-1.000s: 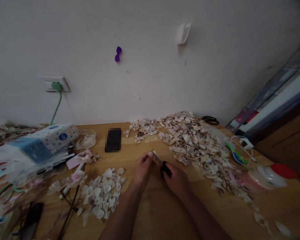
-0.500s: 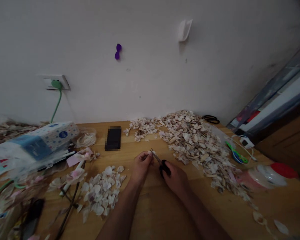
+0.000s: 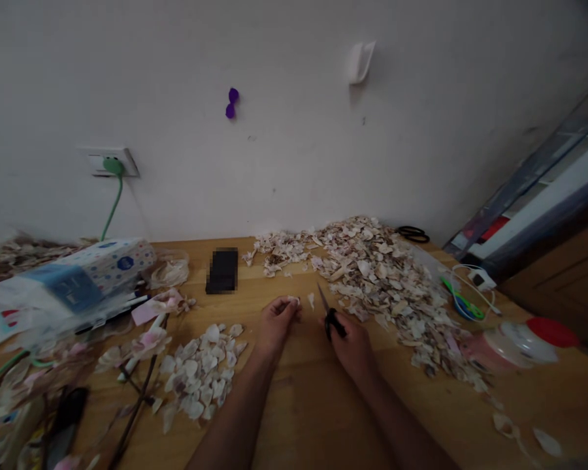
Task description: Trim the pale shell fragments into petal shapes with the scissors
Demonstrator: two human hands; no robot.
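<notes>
My left hand (image 3: 278, 321) pinches a small pale petal (image 3: 294, 299) between thumb and fingertips; most of it is hidden by the fingers. My right hand (image 3: 353, 343) is closed round the black handles of a pair of scissors (image 3: 326, 303), whose blades point up and away, apart from the petal. Between the blades and my left hand is a thin pale scrap (image 3: 311, 301). Left of my left forearm lies a small pile of rounded pale petals (image 3: 200, 375). Beyond my right hand spreads a larger heap of crumpled, brownish-white petals (image 3: 372, 267).
A dark, blurred-out flat object (image 3: 222, 271) lies near the wall. At left are a tissue pack (image 3: 122, 258), artificial flowers on stems (image 3: 149, 343) and a box cutter (image 3: 67, 424). On the right are a red-lidded jar (image 3: 514, 343), a charger with cable (image 3: 481, 279) and other black-handled scissors (image 3: 412, 234).
My right hand has drawn the scissors back to the right, away from the petal. A thin pale scrap now shows between the hands. My left hand has stayed nearly still.
</notes>
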